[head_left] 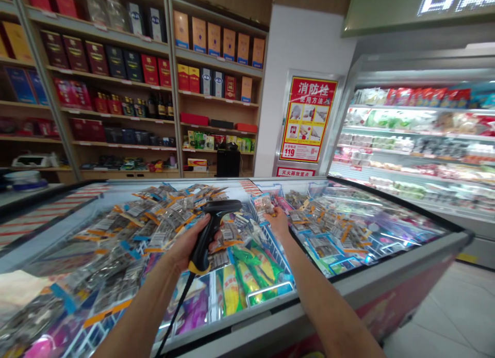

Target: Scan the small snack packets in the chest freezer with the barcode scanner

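Observation:
My left hand [193,240] is wrapped round the handle of a black barcode scanner [207,234] with a yellow-trimmed base, its cable running down toward me. The scanner's head points to the right. My right hand [278,222] pinches the edge of a small clear snack packet [263,204] with a blue border, held up over the freezer. Heaps of similar packets [166,213] with orange and blue edges lie below and to the left of the scanner. More packets [325,218] are piled to the right of my right hand.
The chest freezer [266,316] spans the front, with glass lids and wire baskets [270,244]. Yellow-green packages [251,273] lie in it. Behind stand shelves of boxed goods [149,69], a red poster [305,119] and a lit refrigerated display [417,141]. Tiled floor [441,306] shows at right.

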`<state>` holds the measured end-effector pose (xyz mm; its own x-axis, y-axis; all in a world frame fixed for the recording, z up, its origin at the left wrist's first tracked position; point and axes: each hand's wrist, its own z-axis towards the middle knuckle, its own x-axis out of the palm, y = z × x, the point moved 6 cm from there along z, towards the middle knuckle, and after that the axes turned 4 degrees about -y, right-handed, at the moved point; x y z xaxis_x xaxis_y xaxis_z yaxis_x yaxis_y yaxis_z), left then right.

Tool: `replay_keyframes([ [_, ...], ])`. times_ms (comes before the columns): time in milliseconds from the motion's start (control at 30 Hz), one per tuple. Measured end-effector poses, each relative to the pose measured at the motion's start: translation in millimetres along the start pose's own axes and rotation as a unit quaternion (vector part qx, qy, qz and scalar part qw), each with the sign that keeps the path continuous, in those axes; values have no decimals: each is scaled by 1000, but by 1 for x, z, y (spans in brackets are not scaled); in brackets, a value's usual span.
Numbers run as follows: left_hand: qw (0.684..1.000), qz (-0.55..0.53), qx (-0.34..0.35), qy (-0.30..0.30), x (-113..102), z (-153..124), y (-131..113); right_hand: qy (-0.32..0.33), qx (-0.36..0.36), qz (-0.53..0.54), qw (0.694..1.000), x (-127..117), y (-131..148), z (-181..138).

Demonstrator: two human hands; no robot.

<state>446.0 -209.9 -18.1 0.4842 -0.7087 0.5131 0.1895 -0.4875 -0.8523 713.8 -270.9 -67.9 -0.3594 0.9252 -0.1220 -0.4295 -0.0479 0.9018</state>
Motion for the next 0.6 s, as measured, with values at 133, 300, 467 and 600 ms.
replay_keyframes([
  [133, 1000, -2, -1, 14, 0, 0, 1, 4, 21, 58, 998, -1, 0, -1],
  [300, 1000, -11, 8, 27, 2, -1, 0, 3, 7, 34, 999, -6, 8, -6],
  [467, 1000, -4, 5, 17, 2, 1, 0, 18, 20, 46, 999, -4, 10, -8],
  [600, 1000, -5, -3, 27, 4, 1, 1, 15, 21, 64, 998, -5, 8, -8],
])
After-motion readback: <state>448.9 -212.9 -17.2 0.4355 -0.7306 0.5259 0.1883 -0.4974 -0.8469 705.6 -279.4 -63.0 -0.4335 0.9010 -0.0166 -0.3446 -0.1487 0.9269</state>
